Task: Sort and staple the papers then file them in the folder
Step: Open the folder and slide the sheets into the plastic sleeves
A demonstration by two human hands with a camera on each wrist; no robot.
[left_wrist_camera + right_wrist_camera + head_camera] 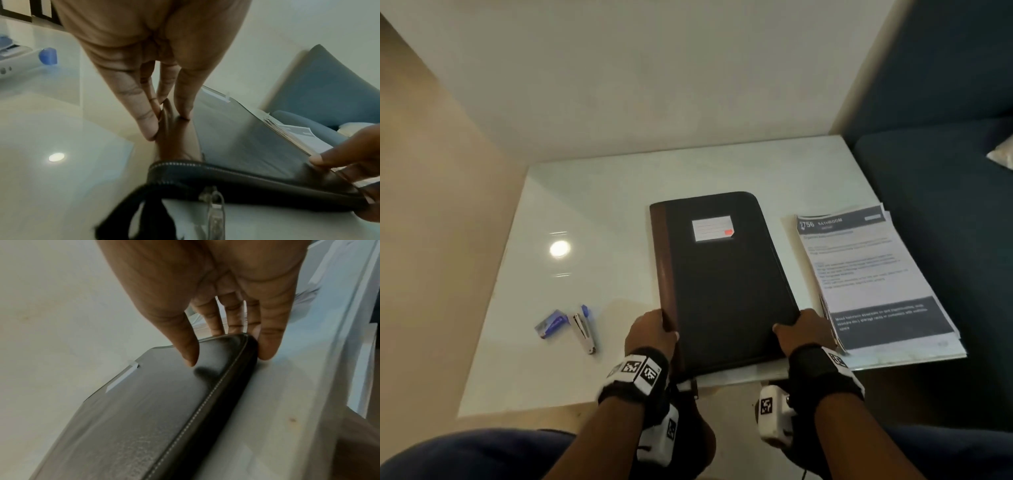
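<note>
Black leather zip folder (722, 274) lies closed on the white tabletop (585, 222); left hand (650, 330) and right hand (803, 329) pinch its near corners, probably to square it.

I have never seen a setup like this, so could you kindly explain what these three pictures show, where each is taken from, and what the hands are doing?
There is no machine here: a person wears one camera on the head and one on each wrist. The head view looks down at a white table. The other two look along each hand's fingers. The left hand grips the near left corner of a closed dark folder, and the right hand grips its near right corner, thumb on the cover. Right of the folder lies a loose stack of printed papers. To the left lie a stapler and a small blue box beside it. The bright spot is a lamp's reflection.
</note>
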